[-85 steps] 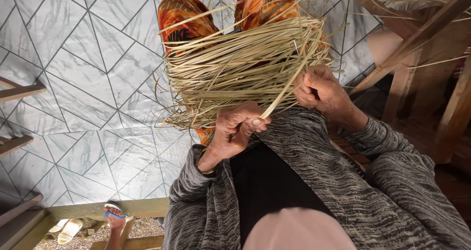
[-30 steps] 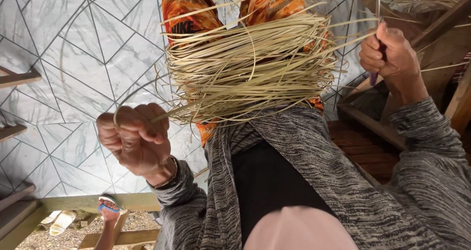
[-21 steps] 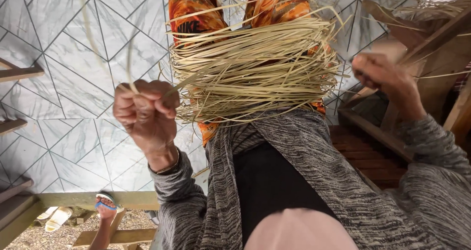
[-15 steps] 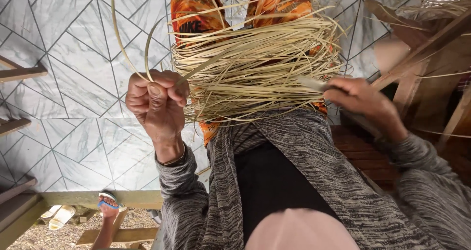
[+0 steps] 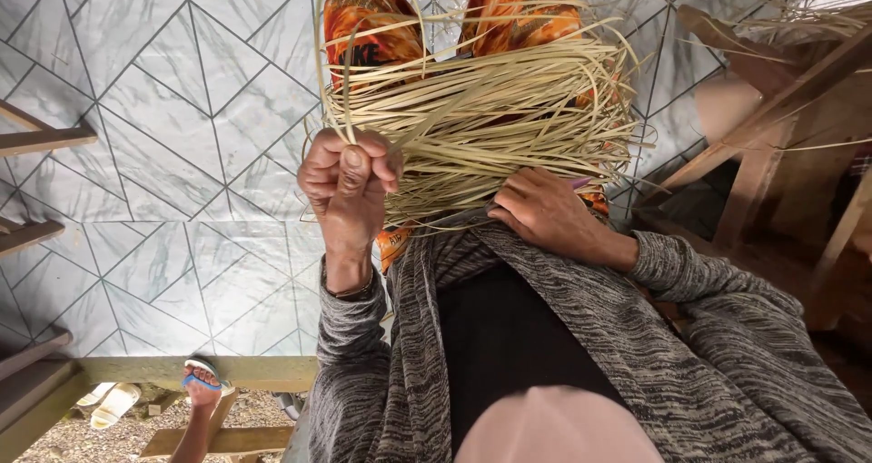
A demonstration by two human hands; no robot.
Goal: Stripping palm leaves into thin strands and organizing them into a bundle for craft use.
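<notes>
Two hands work: left hand (image 5: 350, 177) pinches a strip (image 5: 331, 82); right hand (image 5: 543, 211) lies spread on the bundle (image 5: 490, 109)

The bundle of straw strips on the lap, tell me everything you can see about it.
The bundle of straw strips is a loose, tangled mass of thin, flat, pale yellow-green strands, like split reed or palm leaf. It lies across the person's lap over the orange patterned cloth, mostly running crosswise, with stray ends sticking out. The left hand pinches strands that loop upward at its near edge; the right hand rests against its lower edge.
</notes>
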